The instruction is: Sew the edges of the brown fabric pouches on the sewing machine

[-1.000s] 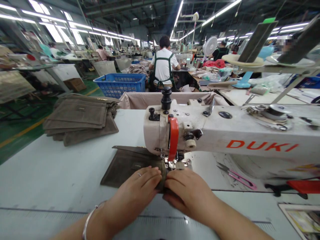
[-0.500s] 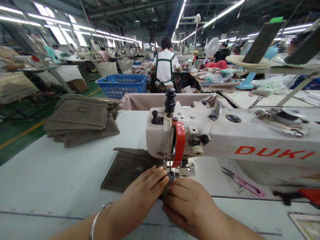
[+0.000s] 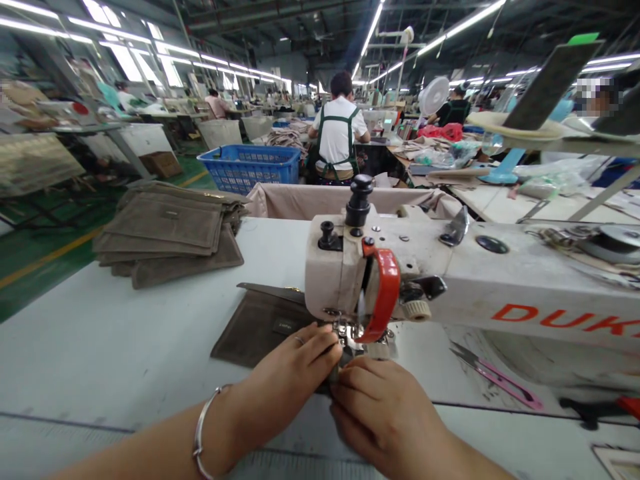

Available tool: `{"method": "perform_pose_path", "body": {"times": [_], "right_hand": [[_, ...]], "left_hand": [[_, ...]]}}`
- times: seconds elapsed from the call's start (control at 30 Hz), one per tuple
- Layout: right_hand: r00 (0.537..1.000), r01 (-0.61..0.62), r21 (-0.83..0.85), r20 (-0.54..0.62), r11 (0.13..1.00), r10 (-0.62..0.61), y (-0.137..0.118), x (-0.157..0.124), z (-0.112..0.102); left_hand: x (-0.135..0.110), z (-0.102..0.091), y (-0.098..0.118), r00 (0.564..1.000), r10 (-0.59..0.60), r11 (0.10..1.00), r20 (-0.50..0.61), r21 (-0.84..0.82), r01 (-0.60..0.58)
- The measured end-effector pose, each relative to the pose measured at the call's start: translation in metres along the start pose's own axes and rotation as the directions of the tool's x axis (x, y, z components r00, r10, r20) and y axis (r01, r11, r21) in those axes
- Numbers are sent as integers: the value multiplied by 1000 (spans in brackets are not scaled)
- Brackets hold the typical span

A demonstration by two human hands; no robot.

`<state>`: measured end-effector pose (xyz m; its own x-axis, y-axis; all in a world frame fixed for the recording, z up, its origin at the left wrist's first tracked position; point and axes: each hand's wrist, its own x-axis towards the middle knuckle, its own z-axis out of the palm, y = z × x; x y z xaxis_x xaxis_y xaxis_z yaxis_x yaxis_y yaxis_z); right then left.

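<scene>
A dark brown fabric pouch (image 3: 250, 327) with a small dark label lies on the table. Its right side runs under the presser foot (image 3: 345, 333) of the sewing machine (image 3: 380, 247). My left hand (image 3: 290, 373), with a ring and a bracelet, has its fingers close together on the pouch's near right part, tips right beside the foot. Just right of it, my right hand (image 3: 385, 407) is closed with bent fingers at the pouch's near edge. The fingers cover the edge between them, and both thumbs are mostly hidden.
Brown pouches (image 3: 165, 227) are stacked at the table's back left. Pink-handled thread snips (image 3: 500, 380) lie right of the needle area. Behind the table are a cloth-lined bin (image 3: 300, 200), a blue basket (image 3: 250, 167) and a seated person (image 3: 340, 130). Thread cones (image 3: 550, 83) stand at right.
The view has shifted slightly left, so the machine appears farther right. The pouch has moved a little away from me under the foot, both hands keeping with it. The red lever looks more tilted.
</scene>
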<state>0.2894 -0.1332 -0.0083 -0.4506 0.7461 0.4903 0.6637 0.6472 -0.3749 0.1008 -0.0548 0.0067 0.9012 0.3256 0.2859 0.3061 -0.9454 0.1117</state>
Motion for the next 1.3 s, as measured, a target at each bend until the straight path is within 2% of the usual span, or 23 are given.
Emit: {"method": "perform_pose_path", "body": {"times": [0.13,0.23,0.43,0.57,1.0,1.3], "right_hand": [[1000,-18,-25,2,1000,19,3,2,3],[1000,-25,-33,-14,999,25,5,2,4],[998,-65,-44,19,997,66,7,-4,2],[997,-70,-29,34,997,71,8,-8,-2],[992,-113,54,62,992,109,7,-9,-10],[991,-121,28,69,992,119,7,-9,-6]], "left_hand": [[4,1,-3,999,-19,1000,-26,-19,19],[-1,4,-4,997,-56,998,-57,-41,53],[-15,9,-4,998,-1,997,-67,-81,-5],[-13,11,-6,992,15,996,-128,-88,-26],[-9,3,-1,999,-37,994,-39,-103,33],[-7,4,1,990,-35,993,-136,-115,19]]}}
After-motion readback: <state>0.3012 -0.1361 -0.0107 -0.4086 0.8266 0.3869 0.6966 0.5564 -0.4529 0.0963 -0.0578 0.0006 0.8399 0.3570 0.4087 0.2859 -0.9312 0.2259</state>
